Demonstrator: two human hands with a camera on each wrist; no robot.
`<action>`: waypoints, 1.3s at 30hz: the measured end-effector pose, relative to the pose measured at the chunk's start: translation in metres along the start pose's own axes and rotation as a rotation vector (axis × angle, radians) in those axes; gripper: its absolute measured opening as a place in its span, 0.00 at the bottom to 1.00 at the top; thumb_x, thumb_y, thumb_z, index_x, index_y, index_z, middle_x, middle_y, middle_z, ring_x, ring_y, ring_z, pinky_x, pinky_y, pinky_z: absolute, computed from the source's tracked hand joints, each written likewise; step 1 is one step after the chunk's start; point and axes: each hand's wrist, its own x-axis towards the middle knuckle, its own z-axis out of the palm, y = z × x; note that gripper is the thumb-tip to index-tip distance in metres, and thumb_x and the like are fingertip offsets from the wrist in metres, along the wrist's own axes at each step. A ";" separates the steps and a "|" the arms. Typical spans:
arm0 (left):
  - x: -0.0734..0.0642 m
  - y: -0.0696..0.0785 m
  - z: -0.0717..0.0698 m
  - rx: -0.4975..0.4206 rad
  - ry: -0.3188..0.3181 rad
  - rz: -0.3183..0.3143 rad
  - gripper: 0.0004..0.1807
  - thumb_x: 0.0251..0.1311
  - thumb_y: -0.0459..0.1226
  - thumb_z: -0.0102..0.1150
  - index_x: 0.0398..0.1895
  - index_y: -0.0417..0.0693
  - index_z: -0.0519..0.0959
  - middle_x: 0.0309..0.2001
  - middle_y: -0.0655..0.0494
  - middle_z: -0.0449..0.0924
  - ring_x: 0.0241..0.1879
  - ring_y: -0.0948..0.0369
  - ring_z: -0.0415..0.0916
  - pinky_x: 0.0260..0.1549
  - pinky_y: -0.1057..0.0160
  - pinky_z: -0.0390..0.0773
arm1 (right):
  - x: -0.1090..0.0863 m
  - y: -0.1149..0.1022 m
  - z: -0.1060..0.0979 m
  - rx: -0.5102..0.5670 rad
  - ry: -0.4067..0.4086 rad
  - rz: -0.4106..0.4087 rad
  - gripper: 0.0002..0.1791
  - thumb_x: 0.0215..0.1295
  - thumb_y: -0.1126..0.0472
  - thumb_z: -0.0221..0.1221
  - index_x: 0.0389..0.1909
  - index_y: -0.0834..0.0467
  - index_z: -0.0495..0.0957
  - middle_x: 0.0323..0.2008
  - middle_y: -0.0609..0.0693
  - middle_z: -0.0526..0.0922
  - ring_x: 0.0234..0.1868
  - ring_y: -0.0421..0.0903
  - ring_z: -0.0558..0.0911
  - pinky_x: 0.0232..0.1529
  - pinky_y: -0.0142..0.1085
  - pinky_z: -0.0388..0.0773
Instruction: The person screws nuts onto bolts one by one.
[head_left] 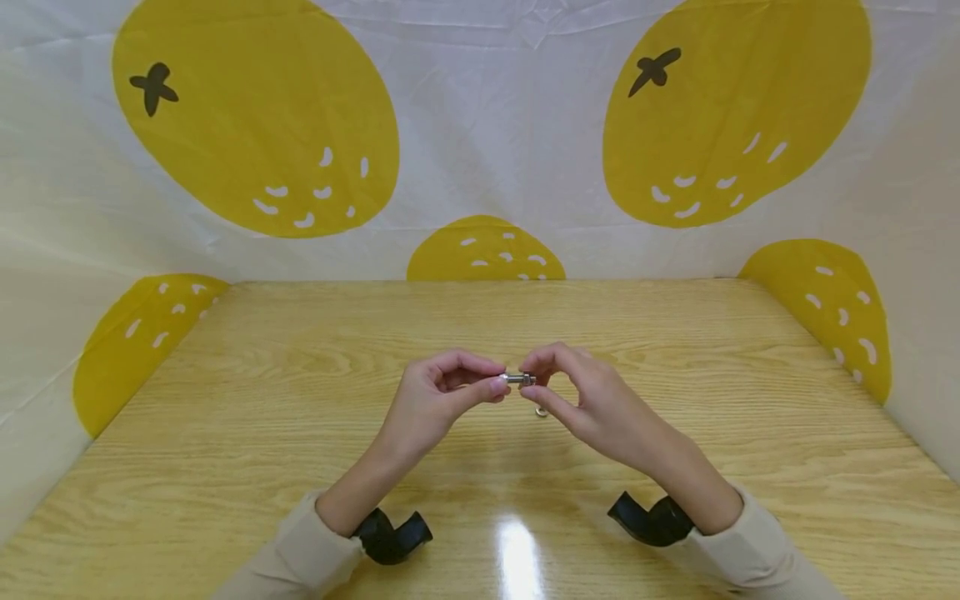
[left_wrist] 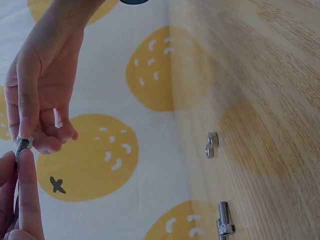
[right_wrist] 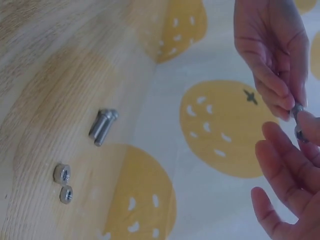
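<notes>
In the head view, a small metal bolt point(head_left: 515, 379) is held level above the table between both hands. My left hand point(head_left: 431, 396) pinches its left end between thumb and fingertips. Around the bolt's right end sits a nut point(head_left: 528, 379), and the thumb and index finger of my right hand point(head_left: 600, 404) pinch it. The right wrist view shows the nut point(right_wrist: 300, 134) at the right hand's fingertips, with the left hand point(right_wrist: 275, 55) above it. Bolt threads point(left_wrist: 21, 146) show between the fingertips in the left wrist view.
On the wooden table point(head_left: 300, 483) lie two loose nuts, a larger one point(right_wrist: 61, 173) and a smaller one point(right_wrist: 66, 194). Bolts point(right_wrist: 103, 126) lie side by side near them, hidden by the hands in the head view. A fruit-print cloth point(head_left: 502, 125) stands around the table's back and sides.
</notes>
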 end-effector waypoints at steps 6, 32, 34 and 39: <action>-0.001 0.001 0.001 -0.004 0.002 -0.002 0.11 0.55 0.35 0.64 0.39 0.37 0.80 0.39 0.45 0.82 0.38 0.53 0.83 0.42 0.59 0.81 | 0.000 -0.003 -0.001 -0.040 -0.040 0.127 0.05 0.67 0.57 0.54 0.41 0.51 0.75 0.32 0.38 0.78 0.38 0.37 0.73 0.40 0.36 0.71; -0.001 0.004 0.002 -0.008 -0.001 0.000 0.12 0.54 0.35 0.64 0.40 0.37 0.80 0.39 0.45 0.83 0.37 0.55 0.83 0.41 0.60 0.81 | -0.001 -0.001 0.000 -0.052 -0.031 0.109 0.03 0.67 0.57 0.55 0.39 0.51 0.75 0.31 0.37 0.77 0.37 0.36 0.72 0.39 0.35 0.69; 0.000 0.004 0.002 -0.007 -0.004 0.000 0.12 0.54 0.35 0.64 0.39 0.37 0.80 0.39 0.45 0.83 0.37 0.53 0.83 0.41 0.59 0.81 | -0.001 0.000 0.001 -0.059 -0.037 0.123 0.06 0.69 0.57 0.51 0.35 0.51 0.76 0.30 0.36 0.78 0.36 0.36 0.72 0.38 0.35 0.68; -0.001 0.004 0.003 -0.004 -0.003 -0.005 0.11 0.54 0.35 0.64 0.39 0.37 0.80 0.39 0.46 0.83 0.37 0.52 0.83 0.41 0.59 0.81 | 0.000 0.001 0.002 -0.063 -0.034 0.131 0.12 0.72 0.56 0.47 0.32 0.52 0.77 0.28 0.37 0.80 0.34 0.37 0.75 0.43 0.38 0.67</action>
